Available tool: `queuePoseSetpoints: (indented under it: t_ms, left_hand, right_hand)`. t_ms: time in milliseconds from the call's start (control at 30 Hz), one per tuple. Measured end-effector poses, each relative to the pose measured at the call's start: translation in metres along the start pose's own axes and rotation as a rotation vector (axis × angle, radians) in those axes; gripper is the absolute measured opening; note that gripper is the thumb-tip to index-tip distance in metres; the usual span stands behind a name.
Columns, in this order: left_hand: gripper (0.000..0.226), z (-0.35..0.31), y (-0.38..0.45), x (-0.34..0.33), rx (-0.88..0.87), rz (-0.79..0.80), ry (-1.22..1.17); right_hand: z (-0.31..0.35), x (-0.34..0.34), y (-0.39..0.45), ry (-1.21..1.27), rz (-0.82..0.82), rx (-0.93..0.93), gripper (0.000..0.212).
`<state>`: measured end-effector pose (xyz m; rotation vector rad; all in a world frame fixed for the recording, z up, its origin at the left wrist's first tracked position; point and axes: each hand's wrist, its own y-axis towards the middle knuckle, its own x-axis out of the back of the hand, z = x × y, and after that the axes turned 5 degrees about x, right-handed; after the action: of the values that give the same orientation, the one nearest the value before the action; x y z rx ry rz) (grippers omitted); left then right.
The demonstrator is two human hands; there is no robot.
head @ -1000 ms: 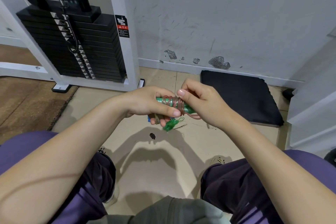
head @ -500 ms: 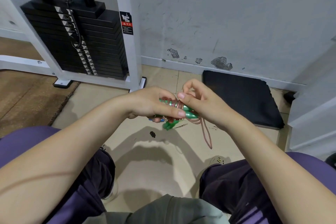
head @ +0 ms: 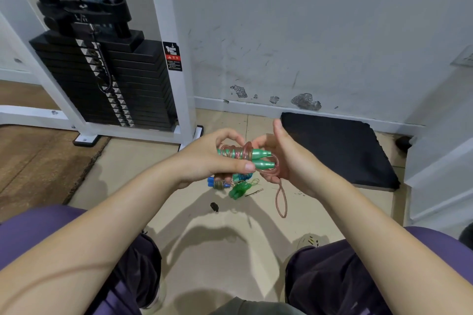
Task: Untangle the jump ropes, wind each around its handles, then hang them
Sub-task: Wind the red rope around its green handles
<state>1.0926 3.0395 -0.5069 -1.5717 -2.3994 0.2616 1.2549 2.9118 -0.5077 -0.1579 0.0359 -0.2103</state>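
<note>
Rope [head: 231, 153], pinkish and clear, is coiled round two green handles [head: 261, 159] held side by side above the floor [head: 143, 161], between the knees. The left hand [head: 212, 161] grips the wound handles, thumb pressed along them. To the right, the right hand [head: 289, 161] curls round the rope's remaining loop [head: 281, 199], which dangles below it.

Both bare forearms reach forward and meet, the left hand [head: 207, 161] curled with thumb extended, the right hand [head: 289, 161] cupped, thumb raised.

Warning sticker [head: 173, 56] text illegibly small
</note>
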Motion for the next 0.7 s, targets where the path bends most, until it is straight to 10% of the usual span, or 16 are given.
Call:
queuePoseSetpoints:
  t_ms: [200,467,700]
  left_hand:
    - [0.051,-0.003,0.004,0.002,-0.083,-0.139,-0.228]
    - [0.046,-0.006,0.004,0.015,-0.028,-0.248,-0.378]
    - [0.024,-0.004,0.01,0.007,-0.028,-0.339,-0.259]
  right_hand:
    - [-0.001,0.0,0.001,0.067,0.065,0.012,0.075]
    - [-0.002,-0.014,-0.007,-0.407,-0.069,0.102,0.016]
    - [0.004,-0.01,-0.005,-0.632,-0.167,0.129,0.039]
